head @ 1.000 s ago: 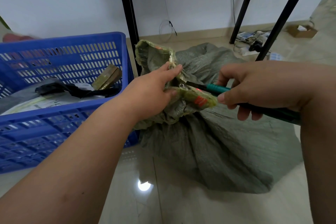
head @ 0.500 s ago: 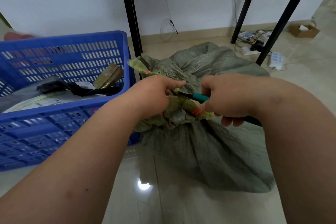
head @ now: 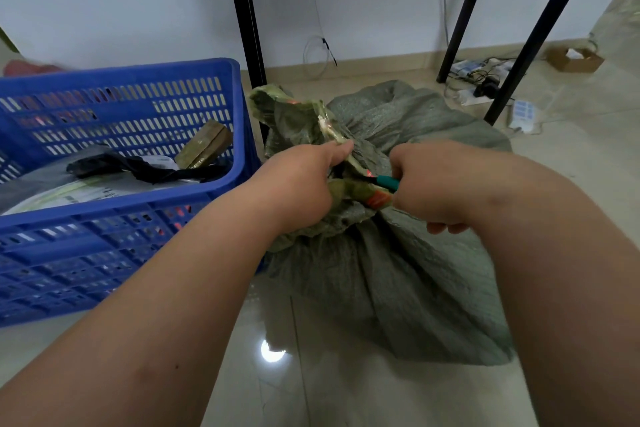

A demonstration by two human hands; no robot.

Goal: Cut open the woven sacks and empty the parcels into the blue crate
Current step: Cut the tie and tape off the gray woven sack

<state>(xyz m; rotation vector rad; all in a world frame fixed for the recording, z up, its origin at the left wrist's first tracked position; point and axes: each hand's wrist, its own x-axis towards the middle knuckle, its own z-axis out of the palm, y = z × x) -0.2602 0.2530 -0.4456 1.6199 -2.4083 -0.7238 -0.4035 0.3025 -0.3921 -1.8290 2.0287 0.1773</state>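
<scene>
head view. at the centre of the frame our left hand (head: 298, 184) gripped the bunched, tape-wrapped neck of the grey-green woven plastic sack (head: 388, 253), fingers curled round the gathered fabric and thumb laid along its top. just to the right, our right hand (head: 433, 184) was closed in a fist round the teal-handled cutting tool (head: 388, 180), of which only a short length of handle showed between the two hands; we could not tell where its blade lay, since the folds hid it. the sack stood on the pale glossy tiled floor (head: 346, 392) in the centre and lower right, its body bulging and unopened below the neck. the blue slotted plastic crate (head: 121, 218) filled the left of the frame, touching or just beside the sack, and held a flat brown cardboard parcel (head: 204, 146), a black plastic bag (head: 131, 166) and grey mailers with a label (head: 69, 194). two black metal table legs (head: 249, 28) rose at upper centre and upper right, with cables (head: 485, 80) and a small open cardboard box (head: 575, 59) on the floor beyond.
</scene>
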